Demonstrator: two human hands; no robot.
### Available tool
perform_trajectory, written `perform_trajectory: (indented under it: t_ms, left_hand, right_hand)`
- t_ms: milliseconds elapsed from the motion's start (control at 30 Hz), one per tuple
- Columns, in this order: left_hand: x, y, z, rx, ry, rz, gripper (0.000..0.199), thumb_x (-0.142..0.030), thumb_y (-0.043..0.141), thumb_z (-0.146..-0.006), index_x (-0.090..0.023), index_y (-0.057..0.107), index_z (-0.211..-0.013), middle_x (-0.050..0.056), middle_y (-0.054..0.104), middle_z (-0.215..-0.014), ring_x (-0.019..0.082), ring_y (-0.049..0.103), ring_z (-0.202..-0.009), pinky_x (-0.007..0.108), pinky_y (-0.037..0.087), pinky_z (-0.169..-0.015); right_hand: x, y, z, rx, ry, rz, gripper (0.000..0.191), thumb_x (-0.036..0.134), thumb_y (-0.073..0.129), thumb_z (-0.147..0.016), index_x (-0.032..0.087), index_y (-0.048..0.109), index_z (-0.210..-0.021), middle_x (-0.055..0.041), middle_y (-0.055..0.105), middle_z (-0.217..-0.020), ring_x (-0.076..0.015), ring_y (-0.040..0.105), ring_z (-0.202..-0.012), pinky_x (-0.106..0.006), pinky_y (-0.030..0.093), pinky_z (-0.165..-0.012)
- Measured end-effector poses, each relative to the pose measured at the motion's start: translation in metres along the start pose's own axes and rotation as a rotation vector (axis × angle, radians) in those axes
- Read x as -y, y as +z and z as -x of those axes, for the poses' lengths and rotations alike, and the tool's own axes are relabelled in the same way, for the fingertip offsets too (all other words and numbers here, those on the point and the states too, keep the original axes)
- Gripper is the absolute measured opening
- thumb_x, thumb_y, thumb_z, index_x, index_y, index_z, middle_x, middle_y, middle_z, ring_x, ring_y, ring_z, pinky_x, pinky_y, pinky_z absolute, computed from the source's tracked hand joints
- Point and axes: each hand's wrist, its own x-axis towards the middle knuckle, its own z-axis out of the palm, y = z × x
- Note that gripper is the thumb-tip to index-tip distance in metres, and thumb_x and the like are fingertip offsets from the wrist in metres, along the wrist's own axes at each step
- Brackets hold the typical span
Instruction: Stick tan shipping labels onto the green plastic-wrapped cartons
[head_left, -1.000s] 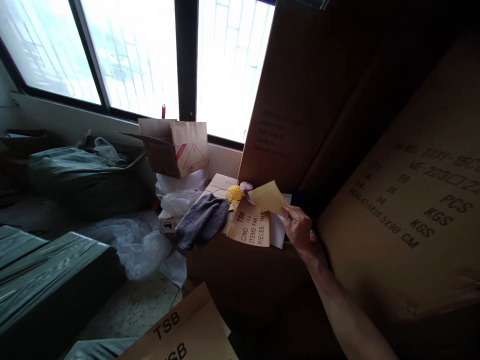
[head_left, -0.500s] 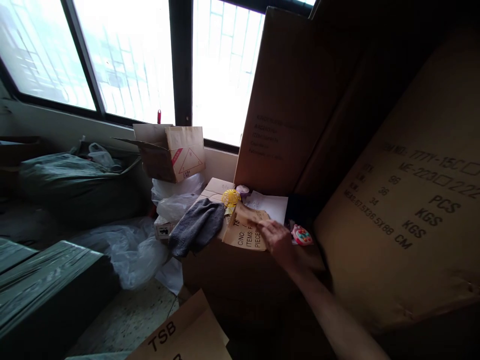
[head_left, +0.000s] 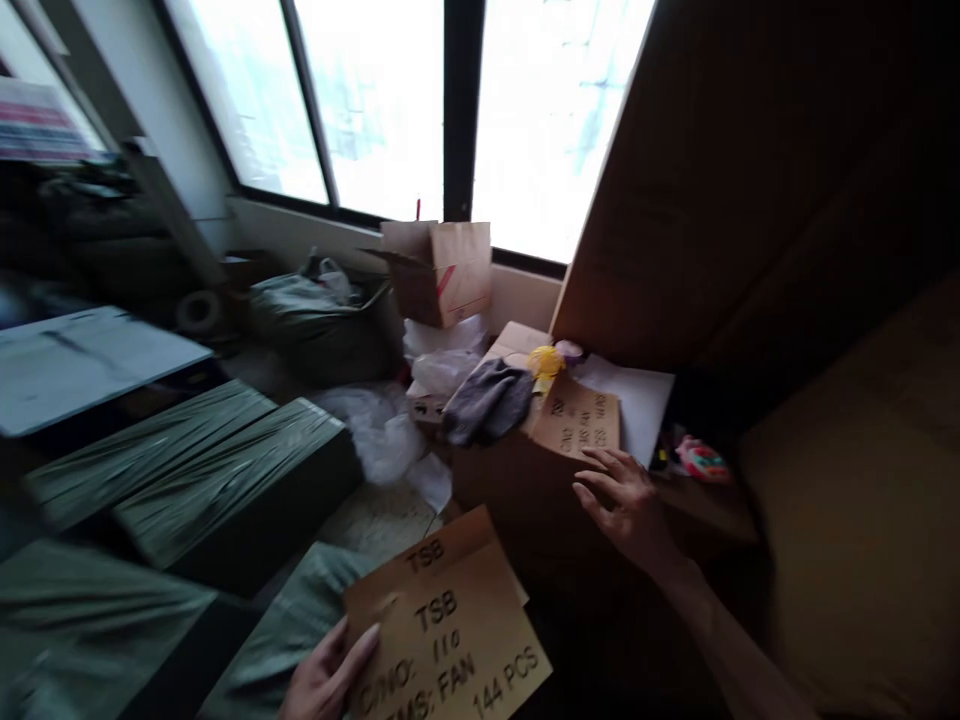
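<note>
My left hand (head_left: 330,672) grips the lower left edge of brown printed sheets (head_left: 450,625), thumb on top; they read TSB, 110, FAN and 144 PCS. My right hand (head_left: 619,495) has its fingers spread and holds nothing, just below more brown printed sheets (head_left: 581,418) lying on a carton (head_left: 517,490). Beside those sheets lie a dark grey cloth (head_left: 491,400), a yellow round fan guard (head_left: 545,364) and white paper (head_left: 634,395). A pink and teal item (head_left: 703,458) sits to the right of my right hand.
Green-wrapped boxes (head_left: 240,490) fill the left side. Clear plastic bags (head_left: 382,435) lie on the floor between them and the carton. An open cardboard box (head_left: 461,275) stands near the window. Tall cartons (head_left: 862,480) rise on the right.
The view has swung left. My right hand has come off the sheets on the carton, its fingers now spread. My left hand has come into view with the sheets it holds.
</note>
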Motion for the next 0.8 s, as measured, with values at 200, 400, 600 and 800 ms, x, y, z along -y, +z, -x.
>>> perform_trajectory:
  t_ms: [200,400,600,800]
  left_hand:
    - [0.01,-0.02,0.01,0.099,-0.02,0.086,0.066,-0.046,0.085,-0.071,-0.016,0.058,-0.123,0.013,0.082,-0.107,0.034,0.078,-0.095,0.037,0.066,-0.075]
    - [0.011,-0.055,0.014,0.119,0.006,0.069,0.058,-0.043,0.083,-0.073,-0.014,0.061,-0.118,0.013,0.082,-0.1,0.032,0.078,-0.09,0.036,0.065,-0.073]
    - [0.01,-0.087,0.02,0.098,-0.009,0.055,0.054,-0.04,0.083,-0.074,-0.013,0.062,-0.117,0.014,0.082,-0.099,0.031,0.079,-0.085,0.037,0.065,-0.072]
    - [0.012,-0.111,0.018,0.095,-0.008,0.045,0.054,-0.041,0.081,-0.076,-0.013,0.062,-0.118,0.015,0.082,-0.101,0.031,0.079,-0.087,0.038,0.065,-0.074]
  right_hand:
    - [0.076,0.057,0.079,0.554,0.666,-0.698,0.047,0.056,0.068,-0.083,0.024,0.069,-0.118,-0.0076,0.078,-0.108,-0.0273,0.072,-0.103,-0.038,0.057,-0.089]
    - [0.118,0.114,0.135,0.491,0.933,-0.983,0.045,0.053,0.077,-0.076,0.017,0.07,-0.103,-0.0018,0.073,-0.072,-0.0196,0.067,-0.072,-0.029,0.049,-0.063]
    - [0.146,0.144,0.155,0.484,0.956,-1.02,0.037,0.051,0.077,-0.075,0.016,0.071,-0.087,-0.0071,0.076,-0.082,-0.0209,0.066,-0.076,-0.031,0.049,-0.068]
    - [0.163,0.164,0.156,0.474,0.965,-0.955,0.038,0.053,0.077,-0.073,0.017,0.072,-0.086,-0.0061,0.076,-0.081,-0.0207,0.065,-0.073,-0.031,0.049,-0.067]
